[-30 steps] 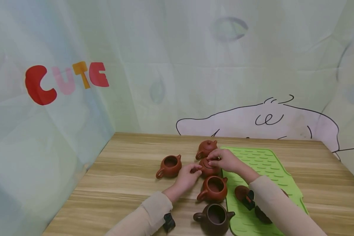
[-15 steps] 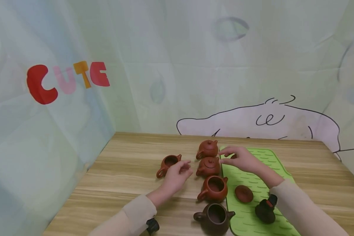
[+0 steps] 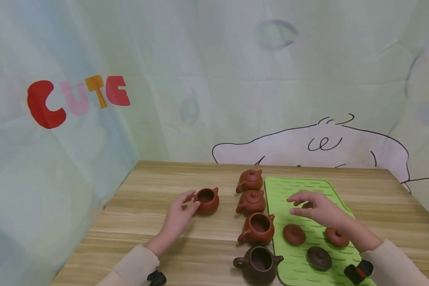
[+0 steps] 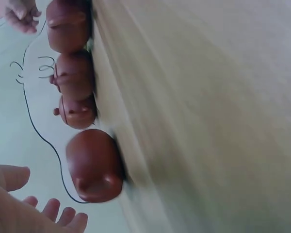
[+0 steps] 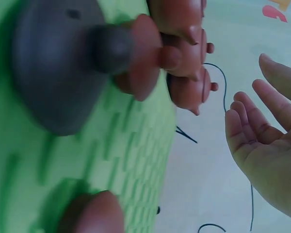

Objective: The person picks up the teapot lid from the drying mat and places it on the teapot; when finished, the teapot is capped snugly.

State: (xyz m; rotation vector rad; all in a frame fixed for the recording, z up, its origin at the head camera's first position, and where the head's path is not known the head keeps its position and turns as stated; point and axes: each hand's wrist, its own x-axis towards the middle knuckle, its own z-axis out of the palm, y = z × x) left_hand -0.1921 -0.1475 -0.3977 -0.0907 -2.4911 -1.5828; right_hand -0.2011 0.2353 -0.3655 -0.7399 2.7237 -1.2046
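- In the head view we see the left hand [image 3: 180,212] with loosely bent fingers, gripping nothing we can make out; its fingertips are at the handle side of a round, lidless reddish-brown clay teapot [image 3: 207,207], which sits on the wood-grain table [image 3: 157,186] just right of that hand.
- Farther right, between the two hands, we find a row of four more — a small lidded reddish-brown teapot [image 3: 250,182] farthest off, a second lidded reddish-brown teapot [image 3: 251,203], a wide-mouthed reddish-brown teapot [image 3: 261,239] and, nearest us, a lidless dark-brown clay teapot [image 3: 260,277].
- The right hand [image 3: 316,208] hovers, fingers spread and bare, over a bright green ridged mat [image 3: 284,188]; a partly hidden reddish-brown lid [image 3: 308,205] shows between its thumb and index finger. Nearer than this hand lie an oval reddish-brown lid [image 3: 294,234], a knobbed reddish-brown lid [image 3: 337,237] and a dark-brown knobbed lid [image 3: 319,258].
- From the left wrist we see a gap between the relaxed left fingers and the nearest pot; the right hand appears well apart.
- From the right wrist we see gently curved fingers holding nothing — lids on the mat beside them, three teapots beyond.
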